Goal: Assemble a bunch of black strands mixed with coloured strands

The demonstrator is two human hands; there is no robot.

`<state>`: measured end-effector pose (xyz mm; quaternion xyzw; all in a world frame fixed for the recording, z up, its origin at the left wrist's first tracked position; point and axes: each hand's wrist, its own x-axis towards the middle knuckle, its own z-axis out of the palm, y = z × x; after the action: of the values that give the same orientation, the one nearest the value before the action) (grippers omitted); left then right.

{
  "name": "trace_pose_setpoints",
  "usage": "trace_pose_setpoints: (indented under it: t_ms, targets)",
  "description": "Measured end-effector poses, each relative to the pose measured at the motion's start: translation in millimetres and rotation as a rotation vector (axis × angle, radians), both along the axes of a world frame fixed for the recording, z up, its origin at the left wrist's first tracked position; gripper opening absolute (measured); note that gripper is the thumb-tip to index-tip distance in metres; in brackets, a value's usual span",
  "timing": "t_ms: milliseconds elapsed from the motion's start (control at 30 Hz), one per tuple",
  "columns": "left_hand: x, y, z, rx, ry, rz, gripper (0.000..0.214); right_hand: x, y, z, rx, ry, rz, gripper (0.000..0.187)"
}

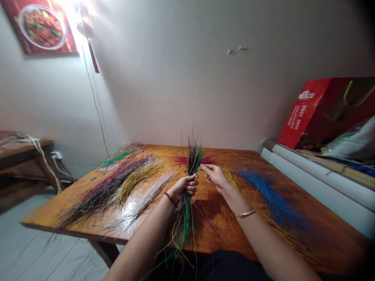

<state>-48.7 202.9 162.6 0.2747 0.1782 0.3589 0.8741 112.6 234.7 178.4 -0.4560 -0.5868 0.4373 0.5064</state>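
Left hand grips an upright bundle of mostly green and black strands over the wooden table's middle; beside it, the right hand has bent fingers, though whether they pinch a strand I cannot tell. From the left: a side table below a framed food picture, then dark, yellow and white bundles slanting across the glossy wood. Rightward, blue strands fan out; beyond the table's right edge, a red box stands against the pale wall.
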Motion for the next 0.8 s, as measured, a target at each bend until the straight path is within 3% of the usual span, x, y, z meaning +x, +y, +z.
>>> trace_pose_setpoints:
  t_ms: [133,267,367,500,567,667,800]
  targets:
    - [0.4,-1.0,0.4,-0.014,0.012,0.023,0.013,8.1,-2.7,5.0,0.11,-0.028,-0.072,0.041]
    - [-0.8,-0.1,-2.3,-0.001,-0.007,0.024,0.012,9.4,-10.3,17.1,0.052,-0.013,0.031,0.048]
    - [-0.7,2.2,-4.9,0.011,-0.001,0.017,0.016,4.7,-11.6,15.1,0.05,-0.014,0.077,0.05]
    - [0.5,4.0,-4.9,0.007,0.015,-0.002,0.018,-3.2,-5.7,6.9,0.183,-0.04,-0.015,0.042]
    - [0.7,3.4,-3.6,0.001,0.004,-0.005,0.017,-0.8,-3.9,13.5,0.266,-0.072,-0.014,0.039]
    - [0.2,1.7,-1.1,-0.01,-0.009,-0.001,0.019,21.8,-11.0,48.5,0.387,0.003,-0.078,0.032]
    - [-1.5,0.1,1.2,0.0,-0.035,0.027,0.013,80.4,-46.1,123.9,0.435,0.193,-0.232,0.025]
